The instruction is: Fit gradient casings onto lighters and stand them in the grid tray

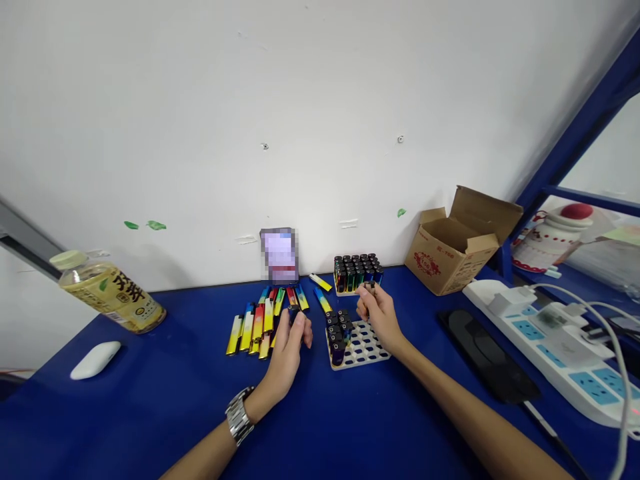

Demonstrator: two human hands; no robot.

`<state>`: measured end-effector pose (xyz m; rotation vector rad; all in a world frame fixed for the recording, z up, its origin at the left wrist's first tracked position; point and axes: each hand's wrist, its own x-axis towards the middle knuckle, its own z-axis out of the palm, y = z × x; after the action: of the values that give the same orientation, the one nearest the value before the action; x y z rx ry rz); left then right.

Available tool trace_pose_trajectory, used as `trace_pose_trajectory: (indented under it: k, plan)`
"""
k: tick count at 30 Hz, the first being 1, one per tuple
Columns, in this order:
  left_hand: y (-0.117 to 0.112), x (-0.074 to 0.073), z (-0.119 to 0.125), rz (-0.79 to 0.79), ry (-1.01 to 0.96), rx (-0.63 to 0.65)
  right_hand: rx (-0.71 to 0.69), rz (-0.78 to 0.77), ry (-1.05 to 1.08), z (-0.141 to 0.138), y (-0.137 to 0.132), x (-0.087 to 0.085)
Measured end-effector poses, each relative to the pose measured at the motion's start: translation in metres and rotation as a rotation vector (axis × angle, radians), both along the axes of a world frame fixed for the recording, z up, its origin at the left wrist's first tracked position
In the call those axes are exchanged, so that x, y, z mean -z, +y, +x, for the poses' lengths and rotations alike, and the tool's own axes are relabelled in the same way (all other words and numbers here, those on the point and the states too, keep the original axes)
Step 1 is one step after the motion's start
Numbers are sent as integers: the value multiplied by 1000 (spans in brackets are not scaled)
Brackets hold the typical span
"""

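My left hand [287, 340] is closed around a lighter [294, 309], whose black top shows above the thumb. My right hand [379, 313] is closed on another lighter [369, 285]; only its dark top shows, and the fingers hide the rest. Below and between the hands lies a white holed tray [364, 347]. Several black-topped lighters [338, 333] stand upright in its left holes. Beside my left hand is a loose pile of shiny lighter-shaped pieces [257, 322] in yellow, red, white and blue. Two more such pieces [323, 300] lie behind the tray.
A full rack of upright lighters [357, 273] stands by the wall, near a phone-like screen [280, 257]. To the right are an open cardboard box [445, 250], a black phone [487, 357] and a power strip [545, 347] with cables. A bottle [113, 293] and a white mouse [95, 360] are left.
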<state>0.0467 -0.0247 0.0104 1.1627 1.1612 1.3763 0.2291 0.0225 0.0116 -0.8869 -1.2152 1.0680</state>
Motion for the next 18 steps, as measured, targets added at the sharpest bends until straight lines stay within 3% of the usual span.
trace_pose_trajectory:
  k: [6,13,18]
  plan:
    - [1,1,-1,-101,-67,182,-109,-84,-87,2,1,2]
    - [-5,0,0,-173,52,65,-148,-67,-165,3,1,1]
    - [-7,-2,3,-176,49,68,-148,-77,-197,3,-1,0]
